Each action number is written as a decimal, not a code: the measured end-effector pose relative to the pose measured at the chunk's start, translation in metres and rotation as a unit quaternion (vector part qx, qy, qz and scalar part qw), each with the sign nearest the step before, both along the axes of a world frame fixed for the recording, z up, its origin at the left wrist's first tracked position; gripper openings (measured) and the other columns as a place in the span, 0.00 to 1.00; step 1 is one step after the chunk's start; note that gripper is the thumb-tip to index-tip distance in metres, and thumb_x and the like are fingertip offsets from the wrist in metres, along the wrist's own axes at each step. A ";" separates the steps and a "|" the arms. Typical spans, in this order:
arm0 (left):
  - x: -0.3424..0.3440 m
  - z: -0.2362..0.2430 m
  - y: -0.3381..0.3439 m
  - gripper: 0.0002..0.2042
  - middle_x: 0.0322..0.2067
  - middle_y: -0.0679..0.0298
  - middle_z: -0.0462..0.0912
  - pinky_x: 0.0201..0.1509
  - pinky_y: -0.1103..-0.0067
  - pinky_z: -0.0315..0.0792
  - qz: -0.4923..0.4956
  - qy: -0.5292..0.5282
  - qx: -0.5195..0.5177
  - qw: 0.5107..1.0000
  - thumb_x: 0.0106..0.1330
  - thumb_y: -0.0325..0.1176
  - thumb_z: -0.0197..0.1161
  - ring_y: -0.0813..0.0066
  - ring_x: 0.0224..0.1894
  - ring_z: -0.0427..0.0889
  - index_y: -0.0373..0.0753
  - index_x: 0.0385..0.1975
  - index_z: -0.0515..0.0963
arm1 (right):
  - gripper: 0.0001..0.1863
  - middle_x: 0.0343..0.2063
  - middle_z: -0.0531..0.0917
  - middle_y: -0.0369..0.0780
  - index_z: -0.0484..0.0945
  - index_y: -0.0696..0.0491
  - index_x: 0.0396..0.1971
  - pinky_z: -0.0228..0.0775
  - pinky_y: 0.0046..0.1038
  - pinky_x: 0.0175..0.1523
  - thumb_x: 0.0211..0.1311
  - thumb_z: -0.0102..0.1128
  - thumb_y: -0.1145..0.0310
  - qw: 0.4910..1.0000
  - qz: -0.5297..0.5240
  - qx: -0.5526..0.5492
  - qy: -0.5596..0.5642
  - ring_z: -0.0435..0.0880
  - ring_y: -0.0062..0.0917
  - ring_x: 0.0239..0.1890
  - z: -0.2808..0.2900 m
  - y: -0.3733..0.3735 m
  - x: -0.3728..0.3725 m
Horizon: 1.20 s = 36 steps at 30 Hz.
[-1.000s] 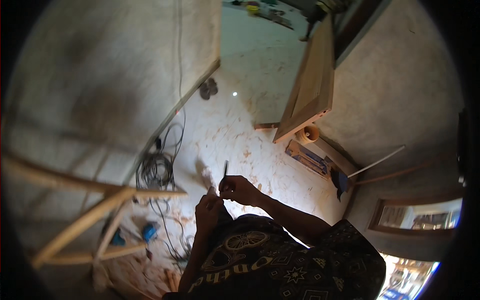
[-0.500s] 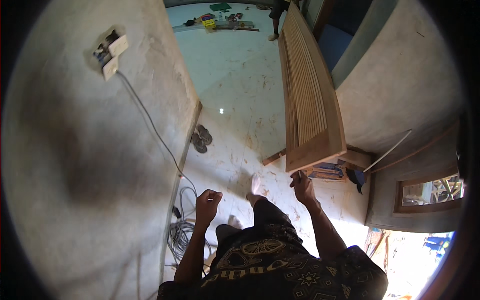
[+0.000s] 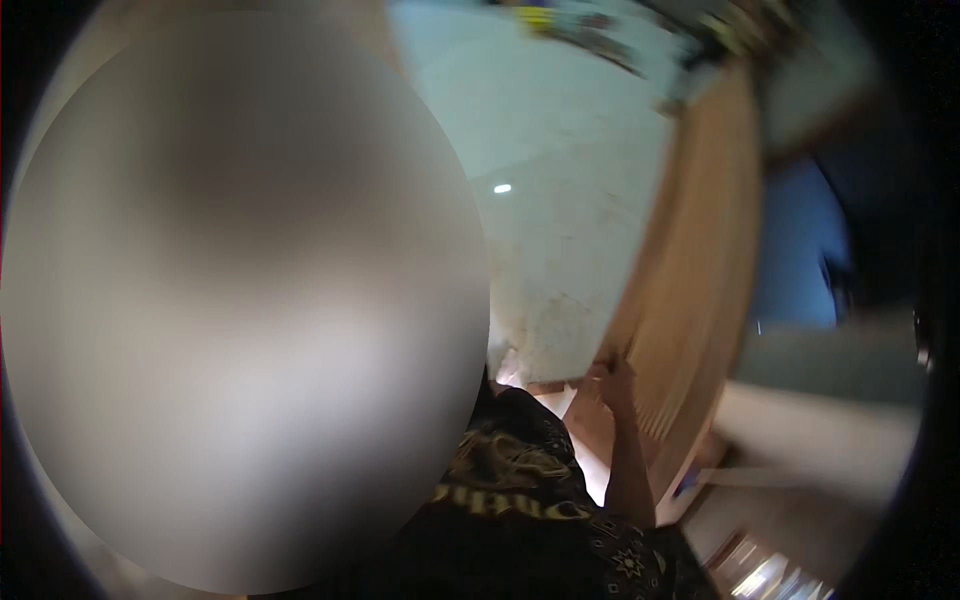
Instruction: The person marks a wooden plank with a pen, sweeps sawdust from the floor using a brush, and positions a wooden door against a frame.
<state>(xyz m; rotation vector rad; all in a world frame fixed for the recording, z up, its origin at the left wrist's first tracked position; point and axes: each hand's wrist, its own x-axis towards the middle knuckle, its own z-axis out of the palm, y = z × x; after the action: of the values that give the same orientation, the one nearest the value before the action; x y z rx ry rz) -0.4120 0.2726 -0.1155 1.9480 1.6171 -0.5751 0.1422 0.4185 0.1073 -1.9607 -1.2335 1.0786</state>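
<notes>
My right hand is over the near part of a long wooden slatted door panel, close to its left edge. Its fingers look curled, with a small dark spot at their tips; motion blur hides what they grip, if anything. The panel stretches away from me to the upper right. A large blurred oval covers the left half of the picture, and my left hand cannot be seen.
At the far end of the panel a person shows only as a smear. A yellow item and other blurred things lie on the pale tiled floor. A blue surface stands right of the panel.
My view has swung, and the panel now slants across the right side. My right hand has gone from beside the panel's near end to over its near part. My left hand has dropped from sight.
</notes>
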 end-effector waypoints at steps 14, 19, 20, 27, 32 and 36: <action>0.227 0.093 0.429 0.17 0.45 0.46 0.83 0.54 0.60 0.75 0.513 -0.278 0.063 0.810 0.56 0.42 0.63 0.44 0.49 0.81 0.34 0.35 0.84 | 0.13 0.15 0.66 0.34 0.72 0.57 0.25 0.56 0.28 0.23 0.64 0.57 0.64 0.864 0.347 -0.324 -0.164 0.60 0.19 0.16 -0.052 0.348 0.139; 0.238 0.136 0.458 0.12 0.41 0.50 0.84 0.52 0.62 0.75 0.640 -0.337 0.195 0.662 0.55 0.39 0.66 0.52 0.45 0.82 0.37 0.31 0.84 | 0.11 0.14 0.68 0.35 0.77 0.58 0.27 0.55 0.26 0.20 0.62 0.60 0.64 0.878 0.298 -0.358 -0.109 0.63 0.20 0.14 -0.037 0.515 0.121; 0.234 0.130 0.452 0.11 0.38 0.51 0.84 0.50 0.63 0.76 0.664 -0.350 0.234 0.618 0.54 0.39 0.67 0.54 0.42 0.83 0.37 0.29 0.83 | 0.11 0.14 0.69 0.35 0.78 0.58 0.28 0.54 0.26 0.20 0.61 0.60 0.64 0.883 0.289 -0.359 -0.095 0.63 0.20 0.14 -0.036 0.550 0.109; 0.324 0.139 0.326 0.22 0.34 0.49 0.85 0.46 0.65 0.77 0.858 -0.130 0.183 0.462 0.52 0.54 0.67 0.54 0.41 0.85 0.36 0.30 0.84 | 0.08 0.16 0.76 0.36 0.78 0.55 0.33 0.52 0.23 0.15 0.60 0.59 0.66 0.773 0.477 -0.335 -0.252 0.66 0.18 0.11 -0.072 0.722 0.001; 0.487 0.080 0.210 0.17 0.35 0.49 0.85 0.46 0.64 0.76 0.955 -0.071 0.285 0.051 0.59 0.46 0.63 0.53 0.41 0.85 0.37 0.37 0.84 | 0.31 0.21 0.79 0.39 0.79 0.57 0.37 0.66 0.35 0.25 0.66 0.51 0.38 0.686 0.659 -0.192 -0.241 0.72 0.27 0.19 -0.110 0.692 -0.134; 0.558 0.095 0.161 0.19 0.40 0.52 0.85 0.45 0.67 0.76 0.989 -0.092 0.099 -0.061 0.60 0.39 0.64 0.61 0.41 0.85 0.33 0.47 0.81 | 0.15 0.20 0.76 0.38 0.79 0.57 0.33 0.66 0.31 0.20 0.66 0.54 0.59 0.533 0.773 -0.220 -0.264 0.74 0.24 0.18 -0.122 0.551 -0.238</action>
<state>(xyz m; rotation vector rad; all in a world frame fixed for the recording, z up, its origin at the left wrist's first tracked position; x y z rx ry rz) 0.1464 0.4332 -0.0208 -1.6714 1.9073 1.1450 -0.0956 0.9698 -0.0152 -0.9242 -3.6266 1.5689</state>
